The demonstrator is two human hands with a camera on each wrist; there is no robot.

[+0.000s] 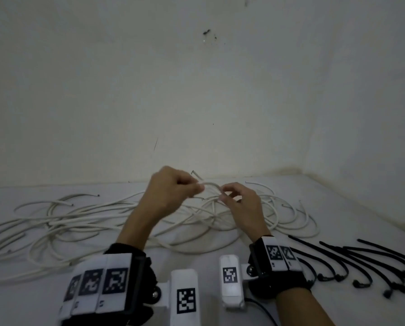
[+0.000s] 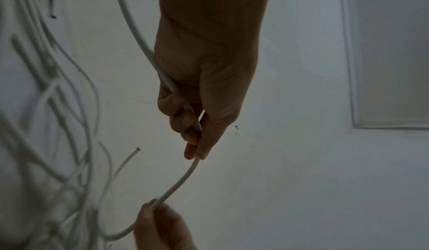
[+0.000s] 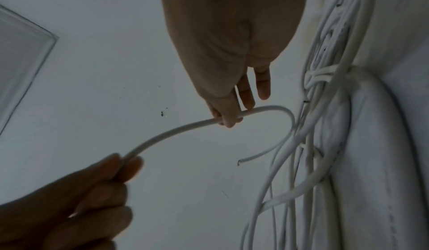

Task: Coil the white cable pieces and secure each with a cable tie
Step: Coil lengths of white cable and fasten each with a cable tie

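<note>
Both hands up over the pile (image 1: 126, 217) on the bench (image 1: 337, 198). Left hand (image 1: 171, 189) & right hand (image 1: 241, 201) each pinch one cable (image 1: 212, 184), short arch btwn grips. Looks light, springy, smooth; prob. best held near its end. Ties (image 1: 351, 262) untouched at right.

White surface (image 1: 208, 262) holds loose white cables (image 1: 84, 222), black cable ties (image 1: 351, 264).

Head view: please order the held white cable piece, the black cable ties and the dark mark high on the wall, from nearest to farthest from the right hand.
1. Held white cable piece: pinched in the right hand.
2. Black cable ties: right side.
3. Dark mark: high on wall.
</note>
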